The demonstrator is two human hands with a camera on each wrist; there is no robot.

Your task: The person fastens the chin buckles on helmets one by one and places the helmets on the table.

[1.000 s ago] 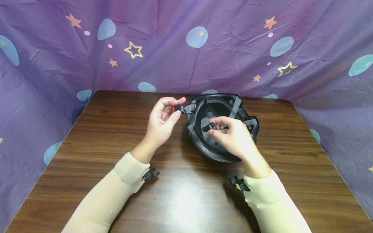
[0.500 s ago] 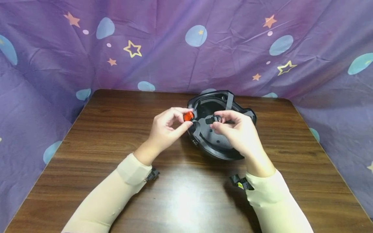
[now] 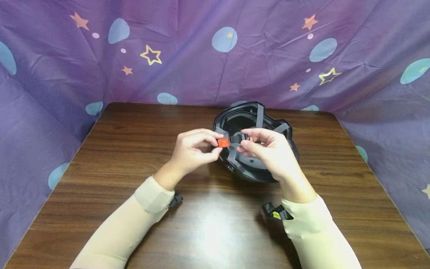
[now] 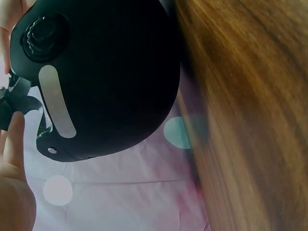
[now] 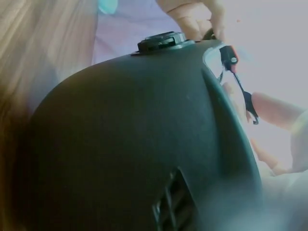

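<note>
Purple sheeting (image 3: 215, 67) printed with stars and pale blue dots hangs behind and to both sides of your dark wooden bench (image 3: 208, 224). Toward the back of the bench, a little right of its middle, the black helmet (image 3: 265, 168) lies upside down, open side up, its grey straps (image 3: 258, 114) crossing the inside.

Both hands work just above the helmet's near-left rim. Your left hand (image 3: 191, 149) pinches the orange buckle piece (image 3: 223, 142) between thumb and forefinger. Your right hand (image 3: 268, 149) pinches the black buckle piece (image 3: 239, 137), fingers curled around it. The two pieces sit end to end, touching or nearly so; whether they have latched cannot be told from here.

To do this well, I would judge, keep both pieces level and in one line, let the straps run untwisted, and push straight together rather than at an angle. Keep your fingertips off the mating ends so nothing blocks them.
</note>
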